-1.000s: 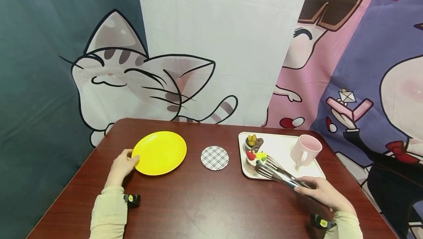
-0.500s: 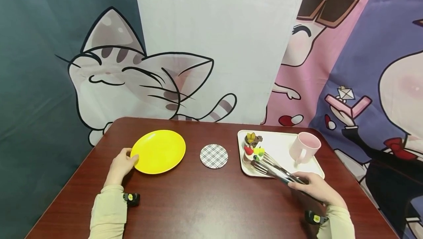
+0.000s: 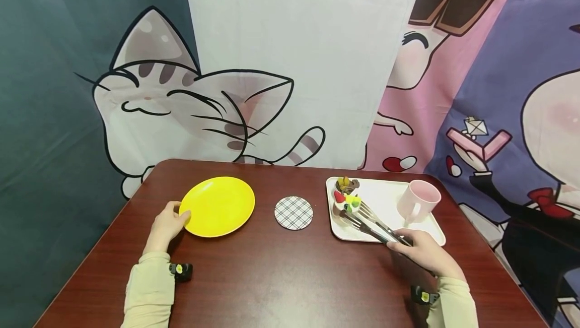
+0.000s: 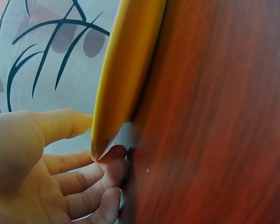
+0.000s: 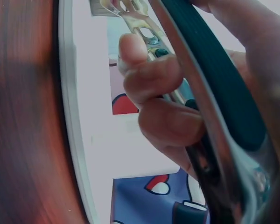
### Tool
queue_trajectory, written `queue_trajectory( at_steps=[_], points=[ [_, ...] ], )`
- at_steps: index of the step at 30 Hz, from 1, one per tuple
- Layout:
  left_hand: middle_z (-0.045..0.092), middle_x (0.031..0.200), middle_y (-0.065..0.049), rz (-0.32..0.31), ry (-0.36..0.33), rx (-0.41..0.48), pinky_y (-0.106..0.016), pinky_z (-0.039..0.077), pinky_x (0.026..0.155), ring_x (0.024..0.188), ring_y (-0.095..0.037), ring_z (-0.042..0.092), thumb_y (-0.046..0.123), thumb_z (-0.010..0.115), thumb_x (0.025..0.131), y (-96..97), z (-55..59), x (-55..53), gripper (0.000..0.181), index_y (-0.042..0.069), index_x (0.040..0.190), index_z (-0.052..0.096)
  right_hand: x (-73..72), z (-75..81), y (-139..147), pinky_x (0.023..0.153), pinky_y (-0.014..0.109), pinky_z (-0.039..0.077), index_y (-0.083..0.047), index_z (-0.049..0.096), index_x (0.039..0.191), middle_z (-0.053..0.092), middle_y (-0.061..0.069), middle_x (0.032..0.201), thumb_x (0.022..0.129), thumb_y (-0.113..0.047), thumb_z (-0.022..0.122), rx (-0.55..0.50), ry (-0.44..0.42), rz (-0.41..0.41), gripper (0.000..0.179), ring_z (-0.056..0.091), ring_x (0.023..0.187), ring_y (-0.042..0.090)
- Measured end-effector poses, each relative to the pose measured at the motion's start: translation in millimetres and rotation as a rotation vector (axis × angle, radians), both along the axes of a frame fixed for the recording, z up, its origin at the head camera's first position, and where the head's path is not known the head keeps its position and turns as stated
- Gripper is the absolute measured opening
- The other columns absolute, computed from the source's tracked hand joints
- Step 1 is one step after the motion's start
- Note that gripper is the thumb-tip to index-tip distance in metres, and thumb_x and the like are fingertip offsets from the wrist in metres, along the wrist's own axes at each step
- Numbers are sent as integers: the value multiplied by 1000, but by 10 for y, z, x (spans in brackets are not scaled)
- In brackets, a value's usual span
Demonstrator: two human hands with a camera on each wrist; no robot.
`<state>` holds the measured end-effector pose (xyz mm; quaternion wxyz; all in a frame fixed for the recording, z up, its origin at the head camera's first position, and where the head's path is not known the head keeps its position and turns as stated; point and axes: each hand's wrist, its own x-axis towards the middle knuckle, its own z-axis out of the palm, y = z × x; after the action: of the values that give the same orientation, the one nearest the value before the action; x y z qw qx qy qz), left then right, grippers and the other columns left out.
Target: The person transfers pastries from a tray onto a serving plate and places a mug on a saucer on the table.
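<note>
My left hand point(image 3: 165, 225) pinches the left rim of a yellow plate point(image 3: 219, 207) lying on the table; in the left wrist view the thumb is on its upper face and fingers curl under the edge point(image 4: 126, 60). My right hand point(image 3: 426, 252) grips metal serving tongs point(image 3: 378, 230) with dark handle pads point(image 5: 214, 70). Their fork-like tips straddle a small fruit-topped cake point(image 3: 346, 203) at the left end of a white tray point(image 3: 385, 189). Whether the tips touch the cake is hard to tell. Behind it sits a chocolate-topped cupcake point(image 3: 348, 185).
A pink mug point(image 3: 419, 202) stands on the tray's right side. Between plate and tray lies a round checked coaster point(image 3: 293, 213). The brown wooden table point(image 3: 281, 277) ends at a printed cloth backdrop point(image 3: 290, 20).
My right hand has moved left with the tongs, and their tips have come closer around the fruit-topped cake. The left hand stays at the plate's rim.
</note>
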<state>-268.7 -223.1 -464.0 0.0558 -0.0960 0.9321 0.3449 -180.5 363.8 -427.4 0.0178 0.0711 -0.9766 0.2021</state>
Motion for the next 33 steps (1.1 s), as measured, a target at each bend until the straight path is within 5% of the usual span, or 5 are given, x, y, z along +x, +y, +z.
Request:
queue_trajectory(
  at_steps=[15,22,28,33],
  points=[
    [52,101,-23,-2,-7,11,-43,41,76,88,-31,52,36,42,90,11,-7,-11,61,-3,134,26,47,80,-31,63,23,42,-12,67,97,65,-5,79,73,-39,69,34,108,9,36,51,69,1],
    [51,102,-23,1,-19,15,-43,41,77,89,-31,50,36,42,90,16,14,1,62,-2,134,24,28,92,-141,58,24,38,-20,55,116,60,-3,68,77,-39,65,14,81,46,45,49,61,4],
    [50,103,-23,8,-23,15,-43,40,78,90,-31,49,37,42,89,22,18,6,63,-2,134,24,26,111,-199,61,24,41,-24,64,88,59,-12,75,81,-30,62,51,102,138,10,50,65,-2],
    [51,103,-24,10,-21,15,-43,40,78,90,-31,50,37,42,89,19,12,7,63,-2,135,24,9,98,-209,61,23,41,-23,65,80,57,-12,76,82,-25,62,41,122,171,5,47,67,-4]
  ],
)
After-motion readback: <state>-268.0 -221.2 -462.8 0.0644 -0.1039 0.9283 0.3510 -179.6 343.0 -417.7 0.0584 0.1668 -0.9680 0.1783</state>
